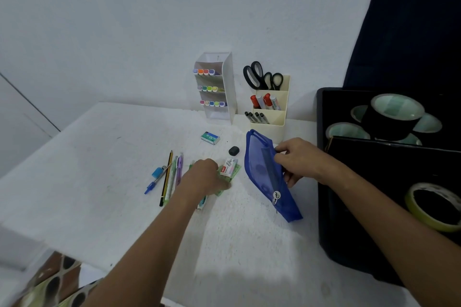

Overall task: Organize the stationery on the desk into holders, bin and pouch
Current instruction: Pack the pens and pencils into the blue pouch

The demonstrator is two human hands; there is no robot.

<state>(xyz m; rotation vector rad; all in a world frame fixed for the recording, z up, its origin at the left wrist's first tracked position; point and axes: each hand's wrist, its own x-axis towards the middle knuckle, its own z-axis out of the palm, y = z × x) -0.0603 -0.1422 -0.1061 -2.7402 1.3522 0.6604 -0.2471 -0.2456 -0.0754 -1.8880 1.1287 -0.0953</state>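
Observation:
A blue mesh pouch (264, 172) stands tilted on the white desk (124, 157), its zipper open. My right hand (299, 161) pinches the pouch's upper edge. My left hand (205, 177) lies over a green item and touches a small white staple box (229, 168); how its fingers curl is hidden. Left of it lie several pens and pencils (172, 177) and a blue sharpener (159, 172). A green staple box (210, 137) and a black eraser (234, 150) sit farther back.
A white tiered holder (225, 87) with coloured markers and a cream holder (279, 107) with scissors, markers and pens stand against the wall. A black bin (331, 182) with tape rolls fills the right side. The desk's left edge drops to patterned floor.

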